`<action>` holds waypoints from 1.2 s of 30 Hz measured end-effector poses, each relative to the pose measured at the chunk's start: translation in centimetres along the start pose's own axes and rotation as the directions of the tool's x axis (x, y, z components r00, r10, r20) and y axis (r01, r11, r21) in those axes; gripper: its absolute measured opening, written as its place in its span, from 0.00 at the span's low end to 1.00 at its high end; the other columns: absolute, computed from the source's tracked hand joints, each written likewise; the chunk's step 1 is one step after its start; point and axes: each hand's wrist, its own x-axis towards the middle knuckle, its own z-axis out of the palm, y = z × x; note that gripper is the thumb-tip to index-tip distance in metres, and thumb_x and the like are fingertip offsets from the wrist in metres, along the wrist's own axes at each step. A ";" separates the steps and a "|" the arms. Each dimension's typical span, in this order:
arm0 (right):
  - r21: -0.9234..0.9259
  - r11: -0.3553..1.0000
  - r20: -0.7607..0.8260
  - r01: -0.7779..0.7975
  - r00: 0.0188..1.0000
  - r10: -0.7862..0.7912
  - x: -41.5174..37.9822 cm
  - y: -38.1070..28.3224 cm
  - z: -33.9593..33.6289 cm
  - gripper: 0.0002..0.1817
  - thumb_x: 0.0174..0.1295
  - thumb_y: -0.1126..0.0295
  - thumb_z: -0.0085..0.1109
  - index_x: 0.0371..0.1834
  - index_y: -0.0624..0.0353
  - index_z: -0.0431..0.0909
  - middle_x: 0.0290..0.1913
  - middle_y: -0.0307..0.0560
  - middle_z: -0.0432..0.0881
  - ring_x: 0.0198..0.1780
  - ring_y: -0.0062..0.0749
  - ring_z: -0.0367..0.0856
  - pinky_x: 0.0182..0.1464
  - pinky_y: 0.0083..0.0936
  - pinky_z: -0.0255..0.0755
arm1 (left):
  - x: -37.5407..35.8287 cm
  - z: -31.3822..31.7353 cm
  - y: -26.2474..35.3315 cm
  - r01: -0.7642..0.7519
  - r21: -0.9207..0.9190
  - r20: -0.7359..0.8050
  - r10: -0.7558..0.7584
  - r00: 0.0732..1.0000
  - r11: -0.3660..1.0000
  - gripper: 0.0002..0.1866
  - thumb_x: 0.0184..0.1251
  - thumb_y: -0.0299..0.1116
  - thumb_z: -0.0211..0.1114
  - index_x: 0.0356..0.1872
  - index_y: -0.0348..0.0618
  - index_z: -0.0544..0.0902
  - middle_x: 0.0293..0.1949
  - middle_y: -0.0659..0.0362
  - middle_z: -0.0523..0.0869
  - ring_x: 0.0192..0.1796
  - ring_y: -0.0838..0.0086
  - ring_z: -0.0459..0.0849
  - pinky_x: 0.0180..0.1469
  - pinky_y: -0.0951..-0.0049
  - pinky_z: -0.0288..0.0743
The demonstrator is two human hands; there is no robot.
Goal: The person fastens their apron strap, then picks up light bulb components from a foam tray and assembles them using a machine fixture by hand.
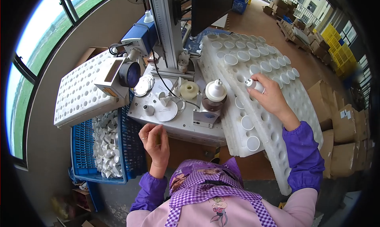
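Note:
My right hand (271,94) grips a white spotlight bulb housing (255,85), its pinned end towards the machine, above the edge of the white foam tray (269,128). Many white bulb housings (230,60) sit in that tray's holes, wide ends up. Another white bulb housing (216,91) stands pins up in the round fixture (213,104) on the machine table. Near the table's front edge, my left hand (155,144) is raised with its fingers curled together; nothing shows in them.
A laser marking head (128,73) points over the machine table (186,128). Discs and small parts lie there. At left, a blue crate (122,147) of white parts stands below a foam tray (79,86). A monitor (209,9) hangs behind; cardboard boxes (344,128) stand right.

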 end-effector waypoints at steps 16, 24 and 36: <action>0.320 0.943 -0.115 -0.091 0.984 0.134 -1.9 0.2 1.5 0.14 0.50 0.73 0.69 0.40 0.63 0.82 0.40 0.37 0.75 0.32 0.18 0.71 0.34 0.16 0.68 | -0.4 2.7 4.4 -0.088 -0.127 0.160 0.108 0.981 0.988 0.13 0.47 0.18 0.69 0.37 0.42 0.83 0.37 0.57 0.76 0.40 0.66 0.72 0.43 0.70 0.67; 0.354 0.929 -0.134 -0.105 0.978 0.161 -2.5 0.6 1.6 0.13 0.52 0.72 0.68 0.41 0.64 0.82 0.38 0.37 0.73 0.29 0.16 0.70 0.33 0.15 0.69 | 0.0 4.0 5.5 -0.094 -0.189 0.213 0.134 0.968 0.978 0.14 0.47 0.20 0.70 0.37 0.42 0.83 0.37 0.57 0.75 0.41 0.66 0.72 0.44 0.69 0.67; 0.416 0.908 -0.024 -0.045 0.998 0.061 0.4 -0.7 2.5 0.14 0.58 0.77 0.59 0.48 0.60 0.77 0.46 0.42 0.71 0.41 0.26 0.74 0.45 0.21 0.70 | 9.5 12.2 7.1 -0.135 -0.122 0.441 0.175 0.880 0.983 0.18 0.54 0.37 0.71 0.46 0.43 0.83 0.52 0.56 0.77 0.59 0.59 0.65 0.60 0.61 0.62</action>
